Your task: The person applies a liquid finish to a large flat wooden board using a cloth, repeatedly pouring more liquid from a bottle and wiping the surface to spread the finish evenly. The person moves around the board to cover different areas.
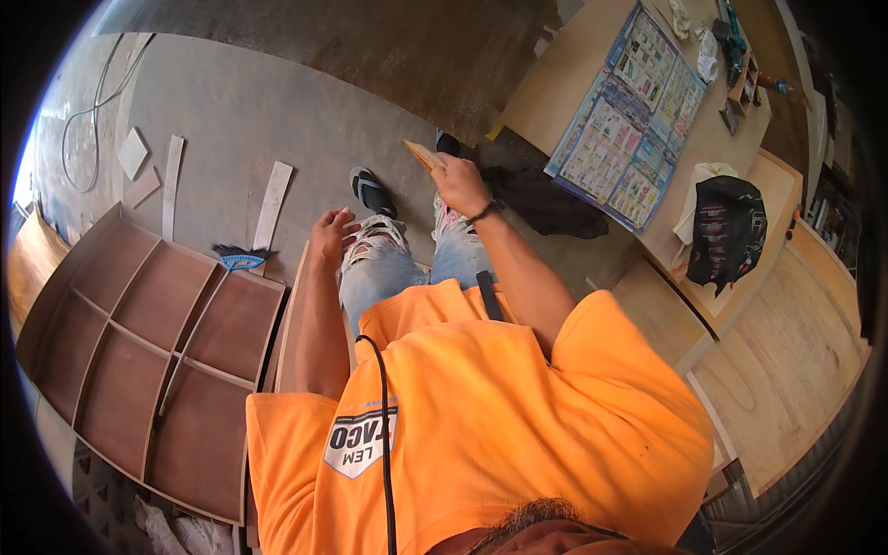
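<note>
My right hand (458,185) is closed on a thin, light wooden piece (418,152), raised in front of me over my right leg. My left hand (333,231) hangs beside my left knee, fingers loosely bent and apart, with nothing visible in it. Below them are my ripped jeans and sandalled feet (370,190). To my left lies a brown gridded wooden panel (157,305) with a blue-headed rake (242,261) across it.
A worktable (523,102) at upper right carries a printed sheet (629,120), tools (735,46) and a black cloth (721,231). Wooden panels (777,379) lie at right. Loose boards (275,208) and a cable (97,111) lie on the floor; a dark cloth (546,208) is under the table.
</note>
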Motion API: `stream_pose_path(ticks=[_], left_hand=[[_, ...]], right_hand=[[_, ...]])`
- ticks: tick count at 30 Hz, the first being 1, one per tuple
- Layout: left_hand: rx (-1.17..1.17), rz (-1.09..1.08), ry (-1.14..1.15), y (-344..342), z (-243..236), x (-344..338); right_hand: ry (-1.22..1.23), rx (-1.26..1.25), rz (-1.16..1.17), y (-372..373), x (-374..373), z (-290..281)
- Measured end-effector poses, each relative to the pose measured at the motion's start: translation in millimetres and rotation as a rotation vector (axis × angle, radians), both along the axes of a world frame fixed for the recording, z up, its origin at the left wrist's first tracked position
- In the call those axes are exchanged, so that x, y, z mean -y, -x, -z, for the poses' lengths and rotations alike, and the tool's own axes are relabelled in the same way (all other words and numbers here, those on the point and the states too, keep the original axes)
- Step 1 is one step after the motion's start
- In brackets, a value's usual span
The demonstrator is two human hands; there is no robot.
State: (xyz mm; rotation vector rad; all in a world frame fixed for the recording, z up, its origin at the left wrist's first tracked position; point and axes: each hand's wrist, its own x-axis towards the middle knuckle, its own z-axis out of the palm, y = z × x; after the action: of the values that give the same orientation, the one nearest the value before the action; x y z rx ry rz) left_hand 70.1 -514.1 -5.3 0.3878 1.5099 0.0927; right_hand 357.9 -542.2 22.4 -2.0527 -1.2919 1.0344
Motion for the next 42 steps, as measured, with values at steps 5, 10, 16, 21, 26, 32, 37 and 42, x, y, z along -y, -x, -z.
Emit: stream_pose_path(ticks=[5, 10, 16, 21, 26, 32, 37, 42], left_hand=[[0.04, 0.041, -0.003, -23.0, -5.3, -0.6], [0.15, 0.077, -0.044, -106.0, -2.7, -8.6], [0.217, 0.108, -0.094, -200.5, -10.6, -16.5], [0.226, 0.063, -0.125, -240.0, -16.9, -18.9], [0.235, 0.09, -0.062, -243.7, -20.0, -19.6], [0.206, 0.057, -0.037, -246.7, -24.3, -21.9], [0.189, 0.061, -0.019, -247.0, -31.2, -30.0], [0.15, 0.101, 0.012, -246.5, -30.8, -30.1]], right_hand=[[-0.05, -0.237, 0.233, -89.3, -25.1, -72.6], [-0.015, 0.059, 0.28, -204.9, -92.6, -71.6], [-0.382, 0.537, 0.057, -251.9, -161.1, -7.7], [-0.138, 0.938, -0.129, -232.9, -177.7, 58.3], [-0.159, 0.798, -0.185, -199.7, -181.6, 20.8], [-0.275, 0.884, -0.375, -246.4, -228.6, 15.6], [-0.085, 0.763, -0.662, -294.2, -264.5, 24.0], [-0.02, 0.738, -0.803, -322.9, -262.7, 14.2]])
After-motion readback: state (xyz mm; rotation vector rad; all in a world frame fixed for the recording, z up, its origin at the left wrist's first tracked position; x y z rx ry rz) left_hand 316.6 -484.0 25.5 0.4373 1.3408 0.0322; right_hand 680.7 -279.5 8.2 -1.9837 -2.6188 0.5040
